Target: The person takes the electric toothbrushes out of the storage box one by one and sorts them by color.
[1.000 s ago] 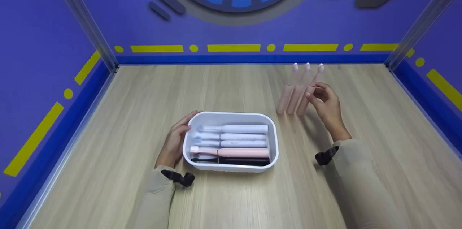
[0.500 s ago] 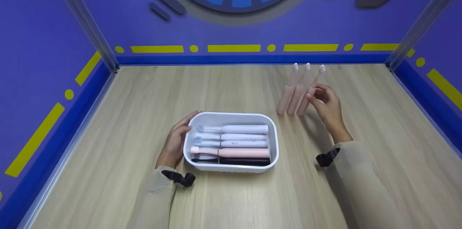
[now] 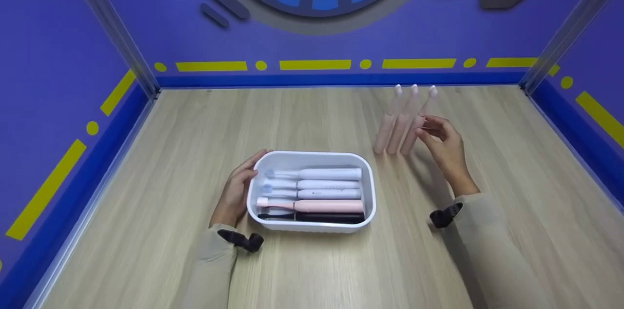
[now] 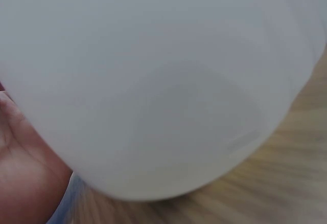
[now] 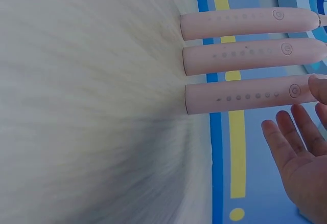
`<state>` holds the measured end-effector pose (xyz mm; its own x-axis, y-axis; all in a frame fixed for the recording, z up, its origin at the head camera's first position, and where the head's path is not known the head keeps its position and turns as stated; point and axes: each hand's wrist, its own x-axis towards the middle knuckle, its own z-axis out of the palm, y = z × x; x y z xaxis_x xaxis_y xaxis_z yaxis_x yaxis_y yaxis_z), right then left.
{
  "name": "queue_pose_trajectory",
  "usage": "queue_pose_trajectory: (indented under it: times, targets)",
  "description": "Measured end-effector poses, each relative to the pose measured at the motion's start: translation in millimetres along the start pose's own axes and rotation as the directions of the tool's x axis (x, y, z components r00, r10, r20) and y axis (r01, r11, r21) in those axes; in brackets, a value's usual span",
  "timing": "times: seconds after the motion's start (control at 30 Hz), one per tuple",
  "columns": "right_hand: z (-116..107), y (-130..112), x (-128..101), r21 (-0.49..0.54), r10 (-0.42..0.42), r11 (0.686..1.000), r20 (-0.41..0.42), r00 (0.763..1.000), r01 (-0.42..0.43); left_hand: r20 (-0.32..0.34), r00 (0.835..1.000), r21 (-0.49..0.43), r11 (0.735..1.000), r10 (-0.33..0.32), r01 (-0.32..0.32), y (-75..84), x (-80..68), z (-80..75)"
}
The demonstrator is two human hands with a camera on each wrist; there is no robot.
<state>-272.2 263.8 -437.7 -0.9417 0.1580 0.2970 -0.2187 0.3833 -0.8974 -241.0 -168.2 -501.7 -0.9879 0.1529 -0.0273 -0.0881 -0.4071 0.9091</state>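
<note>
Three pink electric toothbrushes stand upright in a row at the right of the table: the left one (image 3: 385, 133), the middle one (image 3: 399, 133) and the right one (image 3: 412, 134). My right hand (image 3: 446, 148) pinches the right toothbrush's upper handle with the thumb in front; the other fingers fan out beside it in the right wrist view. A white plastic bin (image 3: 312, 227) sits mid-table, with my left hand (image 3: 234, 197) holding its left end. Inside lie white toothbrushes (image 3: 329, 184), a pink toothbrush (image 3: 329, 206) and a black toothbrush (image 3: 329, 218).
Blue panels with yellow dashes enclose the wood-grain table (image 3: 312, 270) at the back (image 3: 317, 46) and both sides. The bin stands left of and nearer than the upright row. A black wrist camera (image 3: 446, 215) is strapped to the right sleeve.
My right hand has shifted slightly right and nearer. The right toothbrush stays upright in about the same spot. The left hand and the bin have hardly moved.
</note>
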Motion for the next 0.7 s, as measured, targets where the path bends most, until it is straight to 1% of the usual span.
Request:
queue_pose_trajectory:
  times: [0.1,0.2,0.37,0.7]
  targets:
    - [0,-13,-6,-0.009,-0.012,1.0,-0.003,1.0,0.012,-0.002,1.0,0.008,1.0,-0.001,0.001,-0.1,0.3,-0.2]
    - [-1,-18,-9,-0.011,-0.008,1.0,-0.006,1.0,0.007,-0.001,1.0,-0.002,1.0,0.0,0.0,0.1,0.2,0.3]
    - [-3,-19,-10,0.02,0.002,1.0,-0.016,1.0,-0.001,0.009,1.0,-0.023,1.0,-0.001,0.001,0.7,-0.3,0.5]
    - [-3,-22,-14,0.08,-0.029,0.996,-0.056,0.998,0.033,0.018,1.0,-0.039,0.999,-0.004,0.004,0.9,-0.8,-0.1]
